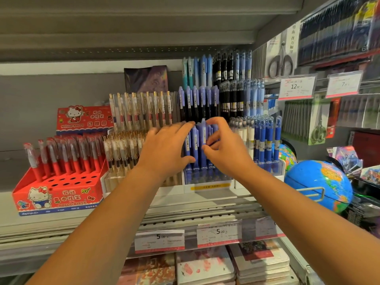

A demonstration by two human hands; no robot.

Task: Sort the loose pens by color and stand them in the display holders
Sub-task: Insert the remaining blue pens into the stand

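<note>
A bunch of blue-violet pens (197, 145) stands in the front row of a clear tiered display holder (207, 178) on the shelf. My left hand (165, 146) lies against the left side of that bunch, fingers stretched along the pen tops and thumb low against the barrels. My right hand (225, 150) comes in from the right with curled fingers, index arched over the tops, thumb and fingers pinching pens in the bunch. Higher tiers hold dark violet-capped pens (198, 103) and black and light blue pens (232, 66).
A red Hello Kitty box (57, 192) of red pens, with several vacant holes, sits at the left. Gold-clip pens (131, 145) and blue-barrel pens (265, 138) flank the bunch. A blue globe (320, 182) stands at the right; price tags (159, 240) line the shelf edge above notebooks (205, 268).
</note>
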